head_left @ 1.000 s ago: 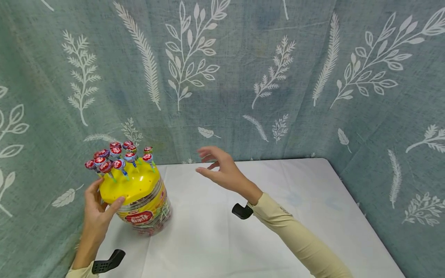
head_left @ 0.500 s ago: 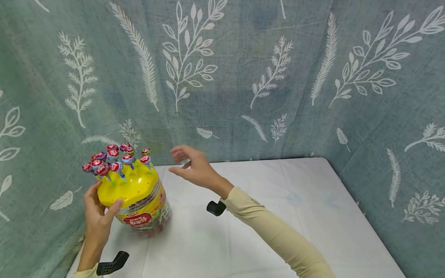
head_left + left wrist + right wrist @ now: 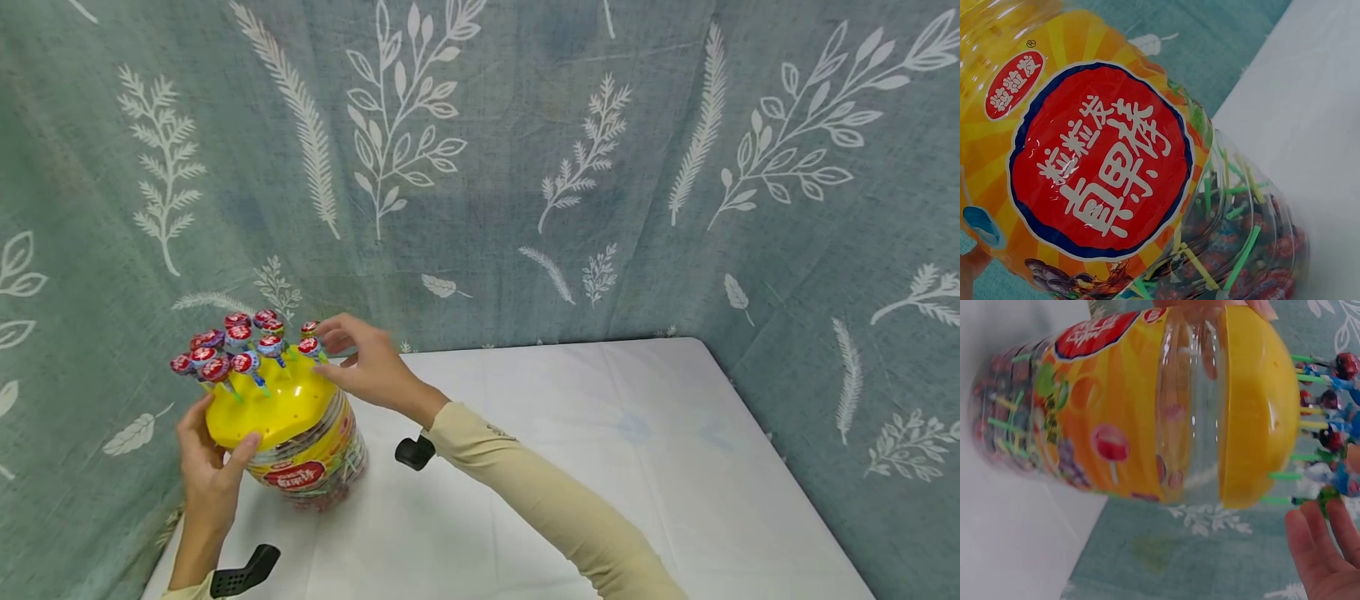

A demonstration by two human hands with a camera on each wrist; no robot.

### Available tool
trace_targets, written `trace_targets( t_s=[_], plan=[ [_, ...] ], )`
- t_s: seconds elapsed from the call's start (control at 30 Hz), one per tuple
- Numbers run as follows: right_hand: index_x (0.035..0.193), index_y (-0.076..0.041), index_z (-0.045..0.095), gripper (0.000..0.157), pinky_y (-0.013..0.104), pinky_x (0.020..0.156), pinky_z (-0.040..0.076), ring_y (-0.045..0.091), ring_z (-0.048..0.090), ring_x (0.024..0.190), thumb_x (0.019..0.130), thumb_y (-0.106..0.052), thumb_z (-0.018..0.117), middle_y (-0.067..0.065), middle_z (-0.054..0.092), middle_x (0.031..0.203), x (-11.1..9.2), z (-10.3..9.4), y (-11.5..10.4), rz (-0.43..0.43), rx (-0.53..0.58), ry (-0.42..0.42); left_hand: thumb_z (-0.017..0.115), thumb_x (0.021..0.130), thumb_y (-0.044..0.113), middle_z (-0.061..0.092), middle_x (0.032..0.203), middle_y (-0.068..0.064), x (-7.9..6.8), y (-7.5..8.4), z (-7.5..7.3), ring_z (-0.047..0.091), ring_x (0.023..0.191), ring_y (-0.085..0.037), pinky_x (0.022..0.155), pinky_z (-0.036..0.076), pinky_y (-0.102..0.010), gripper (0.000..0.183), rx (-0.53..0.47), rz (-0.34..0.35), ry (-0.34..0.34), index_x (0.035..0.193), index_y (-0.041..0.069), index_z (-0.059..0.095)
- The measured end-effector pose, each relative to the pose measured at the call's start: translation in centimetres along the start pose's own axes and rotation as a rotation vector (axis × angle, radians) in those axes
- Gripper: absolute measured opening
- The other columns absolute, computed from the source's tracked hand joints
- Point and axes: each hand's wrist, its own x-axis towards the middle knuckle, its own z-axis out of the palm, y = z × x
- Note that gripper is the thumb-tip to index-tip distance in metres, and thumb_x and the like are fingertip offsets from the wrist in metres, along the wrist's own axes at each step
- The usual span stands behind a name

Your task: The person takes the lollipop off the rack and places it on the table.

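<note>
A clear plastic jar (image 3: 330, 467) of lollipops stands at the left of the table, with a red-and-yellow label (image 3: 1100, 159). Its yellow lid (image 3: 262, 415) has several wrapped lollipops (image 3: 245, 363) upright in its holes, and more lie inside the jar. My left hand (image 3: 206, 479) grips the lid's left side, thumb on the near rim and fingers round the far side. At the lid's right edge, my right hand (image 3: 371, 367) has thumb and fingers parted around the outermost lollipops. In the right wrist view its fingertips are right at a green-wrapped lollipop (image 3: 1329, 495).
A white cloth (image 3: 570, 467) covers the table, extending right of the jar. Behind and at both sides hangs a green leaf-print curtain (image 3: 480, 167), close to the jar's left and back. Black wrist cameras (image 3: 415, 452) sit on both wrists.
My right hand has moved left over the table to the lollipops at the lid's right edge. The left hand keeps its grip on the lid, and the jar stays in place.
</note>
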Motion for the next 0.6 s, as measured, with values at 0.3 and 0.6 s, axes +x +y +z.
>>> trace_targets(
  t_s=[0.3, 0.6],
  plan=[
    [0.12, -0.008, 0.051, 0.033, 0.012, 0.073, 0.046, 0.008, 0.061, 0.085, 0.09, 0.003, 0.056, 0.008, 0.065, 0.103, 0.2, 1.6, 0.0, -0.019, 0.02, 0.046, 0.059, 0.084, 0.0, 0.033, 0.142, -0.005, -0.1, 0.0, 0.1, 0.039, 0.12, -0.018, 0.091, 0.037, -0.012, 0.073, 0.013, 0.004, 0.005, 0.145, 0.02, 0.026],
    [0.118, -0.01, 0.05, 0.032, 0.014, 0.071, 0.048, 0.003, 0.06, 0.082, 0.089, 0.004, 0.056, 0.007, 0.065, 0.095, 1.0, 1.7, 0.9, -0.101, -0.018, 0.101, 0.06, 0.084, 0.0, 0.033, 0.142, -0.004, 0.0, -0.1, 0.1, 0.039, 0.119, -0.016, 0.091, 0.037, -0.012, 0.073, 0.042, 0.016, 0.008, 0.145, 0.021, 0.025]
  ],
)
